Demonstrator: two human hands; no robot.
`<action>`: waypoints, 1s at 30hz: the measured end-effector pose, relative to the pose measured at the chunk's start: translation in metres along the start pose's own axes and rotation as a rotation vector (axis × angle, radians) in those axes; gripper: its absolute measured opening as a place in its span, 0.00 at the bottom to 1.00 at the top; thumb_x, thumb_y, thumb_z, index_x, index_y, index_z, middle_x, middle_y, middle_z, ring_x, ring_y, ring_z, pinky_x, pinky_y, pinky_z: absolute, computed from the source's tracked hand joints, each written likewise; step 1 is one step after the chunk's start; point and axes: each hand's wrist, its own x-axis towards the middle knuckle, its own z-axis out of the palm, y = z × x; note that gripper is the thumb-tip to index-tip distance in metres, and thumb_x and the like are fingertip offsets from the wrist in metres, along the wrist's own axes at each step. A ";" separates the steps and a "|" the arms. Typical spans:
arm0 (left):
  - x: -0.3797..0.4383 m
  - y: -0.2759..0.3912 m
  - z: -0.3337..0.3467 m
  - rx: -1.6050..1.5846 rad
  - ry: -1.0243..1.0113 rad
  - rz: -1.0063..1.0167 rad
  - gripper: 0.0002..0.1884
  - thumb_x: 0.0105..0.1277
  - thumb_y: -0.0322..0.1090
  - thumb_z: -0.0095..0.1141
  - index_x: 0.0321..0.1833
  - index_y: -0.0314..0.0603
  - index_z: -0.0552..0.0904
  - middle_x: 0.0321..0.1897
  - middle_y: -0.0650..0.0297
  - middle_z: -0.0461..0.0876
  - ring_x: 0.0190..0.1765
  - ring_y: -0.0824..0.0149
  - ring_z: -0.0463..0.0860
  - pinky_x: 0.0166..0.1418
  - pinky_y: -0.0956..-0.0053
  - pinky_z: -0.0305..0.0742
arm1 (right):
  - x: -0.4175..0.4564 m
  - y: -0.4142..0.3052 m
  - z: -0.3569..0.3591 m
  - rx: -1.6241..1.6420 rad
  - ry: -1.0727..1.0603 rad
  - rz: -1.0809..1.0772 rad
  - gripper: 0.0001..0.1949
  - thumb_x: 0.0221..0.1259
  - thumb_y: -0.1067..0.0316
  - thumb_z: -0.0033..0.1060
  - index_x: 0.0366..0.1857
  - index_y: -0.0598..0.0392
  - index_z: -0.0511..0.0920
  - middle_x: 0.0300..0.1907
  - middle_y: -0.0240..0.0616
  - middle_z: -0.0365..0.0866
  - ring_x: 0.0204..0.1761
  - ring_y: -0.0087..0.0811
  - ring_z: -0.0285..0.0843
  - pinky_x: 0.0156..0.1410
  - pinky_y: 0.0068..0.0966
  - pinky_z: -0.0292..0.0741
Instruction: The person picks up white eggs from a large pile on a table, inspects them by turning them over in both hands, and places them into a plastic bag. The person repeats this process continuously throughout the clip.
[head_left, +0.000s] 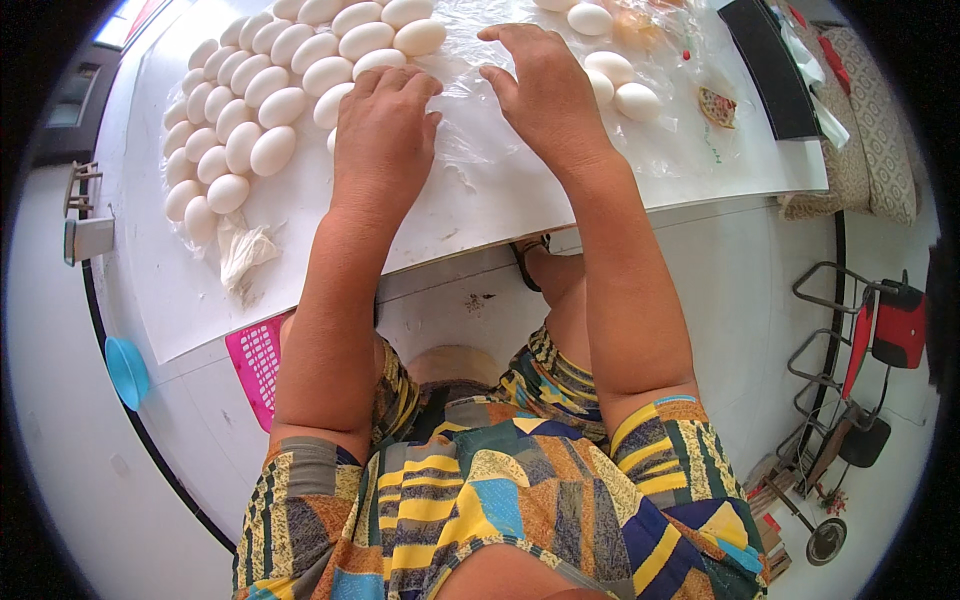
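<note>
Many white eggs (251, 86) lie packed in rows on clear plastic on a white tabletop (480, 202). My left hand (386, 139) reaches palm down over the near right side of this group, fingertips beside an egg (379, 61). Its palm is hidden, so whether it grips an egg does not show. To its right, my right hand (544, 94) hovers over clear plastic film (469, 112), thumb and index finger apart with nothing between them. Just right of that hand sit a few loose eggs (637, 101), with another egg (589, 19) farther back.
A crumpled whitish cloth (244, 251) lies near the front left edge. Toward the right are a patterned scrap (718, 107) and a black box-like object (772, 67). On the floor stand a pink perforated basket (255, 367), a blue basin (127, 373) and folding chairs (847, 330).
</note>
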 end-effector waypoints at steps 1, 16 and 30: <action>0.000 0.002 -0.002 -0.006 -0.017 -0.020 0.12 0.62 0.27 0.68 0.49 0.41 0.87 0.55 0.59 0.87 0.63 0.53 0.80 0.68 0.58 0.73 | 0.003 -0.001 0.002 0.007 0.002 0.005 0.17 0.65 0.70 0.69 0.57 0.55 0.83 0.57 0.46 0.86 0.61 0.48 0.80 0.68 0.39 0.76; 0.003 0.012 -0.010 -0.135 0.048 0.008 0.10 0.63 0.30 0.68 0.47 0.40 0.87 0.50 0.57 0.87 0.60 0.52 0.81 0.67 0.58 0.74 | 0.033 0.000 0.030 0.042 -0.029 -0.125 0.22 0.60 0.73 0.68 0.61 0.56 0.80 0.58 0.50 0.84 0.62 0.51 0.80 0.68 0.41 0.77; 0.003 0.010 -0.008 -0.202 0.098 0.022 0.11 0.64 0.30 0.68 0.50 0.43 0.87 0.47 0.61 0.88 0.58 0.54 0.81 0.65 0.57 0.72 | 0.040 -0.007 0.029 0.018 -0.129 0.026 0.23 0.58 0.70 0.71 0.59 0.57 0.79 0.54 0.50 0.84 0.58 0.50 0.82 0.64 0.40 0.79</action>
